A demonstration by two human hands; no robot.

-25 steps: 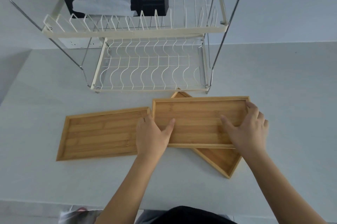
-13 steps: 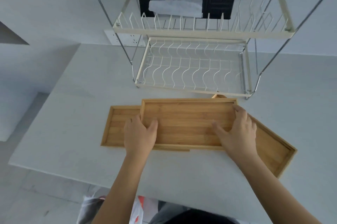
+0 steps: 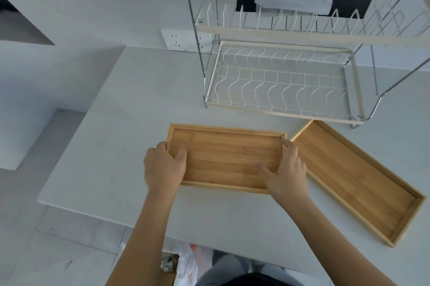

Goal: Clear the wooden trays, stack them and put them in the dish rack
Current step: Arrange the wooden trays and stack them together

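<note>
Both hands clamped on short ends of held tray [image 3: 223,157]: left hand [image 3: 162,165] at 9 o'clock, right hand [image 3: 285,172] at 3. Long axis left-right. Loose tray [image 3: 358,181] at 3 o'clock (angled, right hand nearer). Dish rack [image 3: 282,83] at 12.

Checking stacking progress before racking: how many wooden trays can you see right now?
2 show plainly. One tray lies in front of the dish rack, gripped by the left hand and right hand. The angled tray lies right of it. Another may sit hidden beneath the gripped one.
</note>
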